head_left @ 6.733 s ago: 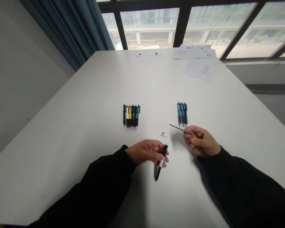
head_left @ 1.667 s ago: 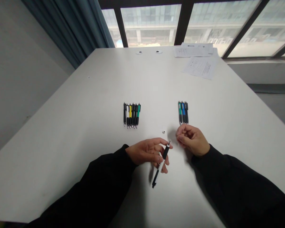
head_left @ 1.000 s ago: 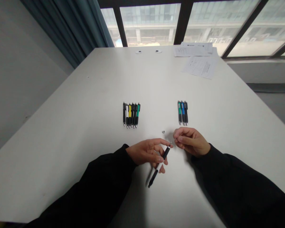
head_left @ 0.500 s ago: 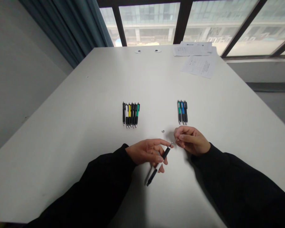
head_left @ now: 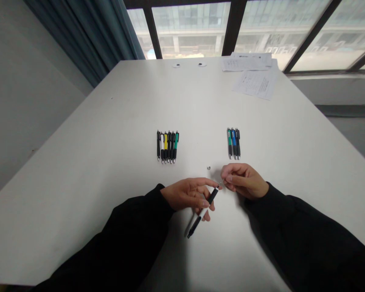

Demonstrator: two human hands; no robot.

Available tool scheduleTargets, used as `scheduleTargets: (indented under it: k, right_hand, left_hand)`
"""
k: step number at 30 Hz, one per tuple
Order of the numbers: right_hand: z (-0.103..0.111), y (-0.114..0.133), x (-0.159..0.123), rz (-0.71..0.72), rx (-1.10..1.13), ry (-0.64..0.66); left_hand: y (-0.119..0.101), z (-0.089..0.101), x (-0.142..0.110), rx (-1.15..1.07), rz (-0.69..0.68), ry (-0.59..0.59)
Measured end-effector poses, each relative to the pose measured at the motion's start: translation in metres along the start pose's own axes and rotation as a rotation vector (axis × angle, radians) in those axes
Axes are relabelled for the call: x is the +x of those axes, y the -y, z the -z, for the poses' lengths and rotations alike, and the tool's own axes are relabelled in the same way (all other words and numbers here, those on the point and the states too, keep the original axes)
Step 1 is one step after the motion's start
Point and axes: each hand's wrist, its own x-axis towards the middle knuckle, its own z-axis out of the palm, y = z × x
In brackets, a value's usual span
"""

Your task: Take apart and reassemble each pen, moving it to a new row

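My left hand [head_left: 188,194] grips a black and white pen barrel [head_left: 201,213] that slants down to the left above the white table [head_left: 109,162]. My right hand [head_left: 243,180] is closed in a pinch right at the barrel's upper end; what it pinches is too small to name. A tiny metal part [head_left: 209,168] lies on the table just beyond both hands.
Several pens [head_left: 168,146] lie in a row at centre left. Three pens [head_left: 233,143], green, blue and black, lie in a row at centre right. Printed sheets [head_left: 255,81] rest at the far right corner. Two small round discs [head_left: 189,65] sit at the far edge.
The thin refill that my right hand held clear of the barrel is out of sight. My right hand has come up to the barrel's upper end. The barrel has tilted further to the left.
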Motion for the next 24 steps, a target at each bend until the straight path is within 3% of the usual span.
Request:
scheduleTargets:
  k: [11, 24]
  right_hand:
    - [0.009, -0.007, 0.000, 0.051, -0.150, 0.096]
    - [-0.002, 0.002, -0.001, 0.006, -0.221, 0.167]
  left_hand:
    - [0.002, 0.001, 0.000, 0.015, -0.018, 0.004]
    - [0.000, 0.000, 0.001, 0.022, 0.007, 0.003]
